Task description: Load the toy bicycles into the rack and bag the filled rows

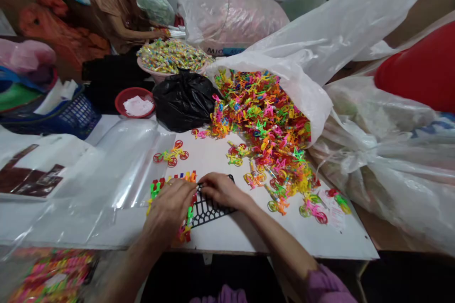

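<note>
A black plastic lattice rack lies on the white table in front of me. Bright toy pieces in green, red, yellow and orange line its left part. My left hand rests over these pieces with its fingers stretched flat, hiding many of them. Close by, my right hand bends over the rack's upper part. Its fingers are curled together and touch the rack near the left fingertips; whatever they pinch is hidden.
A heap of small colourful plastic toys spills from a large white bag. Behind the rack sit a black bag and a red bowl. Clear plastic sheeting covers the left side. Another person works beyond a full basin.
</note>
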